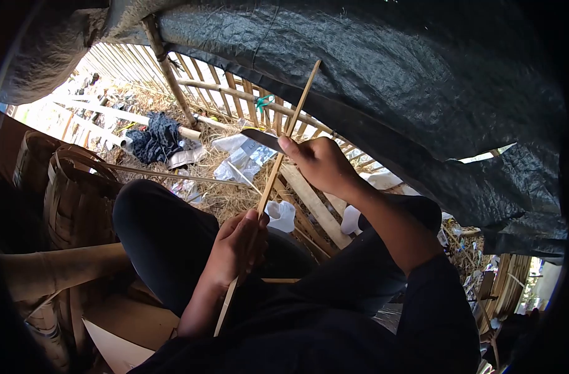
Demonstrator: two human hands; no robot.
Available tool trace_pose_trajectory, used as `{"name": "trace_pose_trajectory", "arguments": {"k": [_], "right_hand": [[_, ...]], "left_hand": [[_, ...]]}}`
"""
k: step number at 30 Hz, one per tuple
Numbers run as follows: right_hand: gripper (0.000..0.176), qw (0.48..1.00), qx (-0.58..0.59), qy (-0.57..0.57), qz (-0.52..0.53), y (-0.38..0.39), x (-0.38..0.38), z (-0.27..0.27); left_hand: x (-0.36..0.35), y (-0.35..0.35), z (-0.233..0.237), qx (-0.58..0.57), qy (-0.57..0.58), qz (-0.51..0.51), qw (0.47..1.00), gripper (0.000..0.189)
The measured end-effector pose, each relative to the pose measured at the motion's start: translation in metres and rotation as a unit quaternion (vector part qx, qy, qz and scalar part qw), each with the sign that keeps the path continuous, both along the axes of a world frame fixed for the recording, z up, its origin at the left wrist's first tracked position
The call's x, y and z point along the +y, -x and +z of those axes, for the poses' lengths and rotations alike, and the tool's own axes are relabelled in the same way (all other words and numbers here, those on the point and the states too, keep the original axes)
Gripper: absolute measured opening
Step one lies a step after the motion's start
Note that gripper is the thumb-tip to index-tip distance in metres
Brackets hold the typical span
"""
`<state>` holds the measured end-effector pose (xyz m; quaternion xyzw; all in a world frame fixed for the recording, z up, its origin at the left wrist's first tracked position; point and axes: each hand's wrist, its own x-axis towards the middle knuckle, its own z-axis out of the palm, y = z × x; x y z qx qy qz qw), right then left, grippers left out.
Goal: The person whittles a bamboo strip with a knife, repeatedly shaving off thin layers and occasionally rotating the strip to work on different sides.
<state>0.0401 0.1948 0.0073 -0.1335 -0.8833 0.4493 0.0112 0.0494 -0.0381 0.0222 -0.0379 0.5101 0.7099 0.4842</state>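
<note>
A long, thin bamboo strip (270,187) runs slantwise from my lap up toward the dark tarp. My left hand (234,245) is wrapped round its lower part, between my knees. Higher up, my right hand (319,163) is closed on a knife (262,138), thumb along the blade's base. The dark blade points left and lies across the strip, close to its upper part. The knife's handle is hidden inside my right hand.
A dark tarp (396,75) hangs overhead and to the right, before a bamboo fence (228,93). Woven baskets (72,199) and a thick bamboo pole (66,268) stand at left. Straw, planks (315,206), plastic and dark cloth (153,138) lie on the ground.
</note>
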Motion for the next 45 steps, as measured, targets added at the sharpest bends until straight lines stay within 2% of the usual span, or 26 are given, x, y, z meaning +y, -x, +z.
{"name": "trace_pose_trajectory", "arguments": {"k": [4, 5, 6, 10, 12, 14, 17, 20, 22, 24, 30, 32, 34, 38, 40, 42, 45], "right_hand": [[0.069, 0.999, -0.020, 0.018, 0.018, -0.005, 0.006, 0.000], [0.060, 0.997, 0.016, 0.067, 0.025, -0.009, 0.001, 0.000], [0.050, 0.995, -0.001, 0.082, 0.056, -0.011, 0.002, 0.010], [0.038, 0.990, 0.035, 0.113, 0.072, -0.007, 0.011, 0.005], [0.034, 0.983, 0.098, 0.138, 0.067, -0.002, 0.017, 0.000], [0.035, 0.985, 0.071, 0.144, 0.069, -0.001, 0.022, 0.003], [0.034, 0.992, 0.049, 0.080, 0.085, 0.000, 0.028, 0.007], [0.032, 0.991, 0.103, 0.046, 0.076, 0.001, 0.029, -0.002], [0.030, 0.992, 0.099, 0.042, 0.062, 0.002, 0.034, -0.007], [0.031, 0.986, 0.152, 0.044, 0.049, 0.008, 0.040, -0.012], [0.027, 0.990, 0.141, 0.030, -0.005, 0.008, 0.055, -0.003], [0.026, 0.991, 0.135, 0.021, -0.017, 0.005, 0.056, -0.005], [0.023, 0.981, 0.180, -0.067, -0.030, 0.003, 0.058, -0.008], [0.022, 0.978, 0.185, -0.078, -0.046, 0.002, 0.058, -0.010], [0.020, 0.987, 0.151, -0.029, -0.041, 0.004, 0.058, -0.005], [0.027, 0.982, 0.181, -0.048, -0.040, 0.009, 0.062, -0.015], [0.033, 0.990, 0.133, -0.042, -0.036, 0.013, 0.064, -0.017]], "left_hand": [[-0.002, -0.002, -0.005, 0.023, -0.037, -0.012, 0.999, 0.035], [-0.002, -0.001, -0.004, 0.007, -0.036, -0.006, 0.999, 0.035], [-0.002, 0.000, -0.003, -0.010, -0.033, -0.001, 0.999, 0.035], [-0.001, 0.001, -0.002, -0.014, -0.029, 0.003, 0.999, 0.036], [0.000, 0.002, -0.001, 0.001, -0.020, -0.001, 1.000, 0.035], [0.001, 0.003, -0.002, 0.011, -0.006, -0.006, 1.000, 0.035], [0.001, 0.001, -0.006, -0.010, -0.020, 0.014, 1.000, 0.034], [0.002, 0.003, -0.010, -0.016, -0.055, 0.013, 0.998, 0.032], [0.004, 0.007, -0.013, 0.004, -0.068, 0.034, 0.997, 0.030], [0.007, 0.014, -0.008, 0.043, -0.062, 0.033, 0.997, 0.030], [0.020, 0.026, -0.011, -0.003, -0.077, 0.042, 0.996, 0.029], [0.026, 0.023, -0.007, 0.017, -0.044, 0.046, 0.998, 0.026], [0.028, 0.023, -0.006, 0.059, -0.033, 0.033, 0.997, 0.026], [0.023, 0.021, -0.015, 0.072, -0.039, 0.028, 0.996, 0.026], [0.021, 0.017, -0.017, 0.013, -0.080, 0.026, 0.996, 0.030], [0.021, 0.012, -0.016, 0.009, -0.091, 0.021, 0.996, 0.029], [0.019, 0.008, -0.009, 0.078, -0.057, -0.003, 0.995, 0.030]]}}
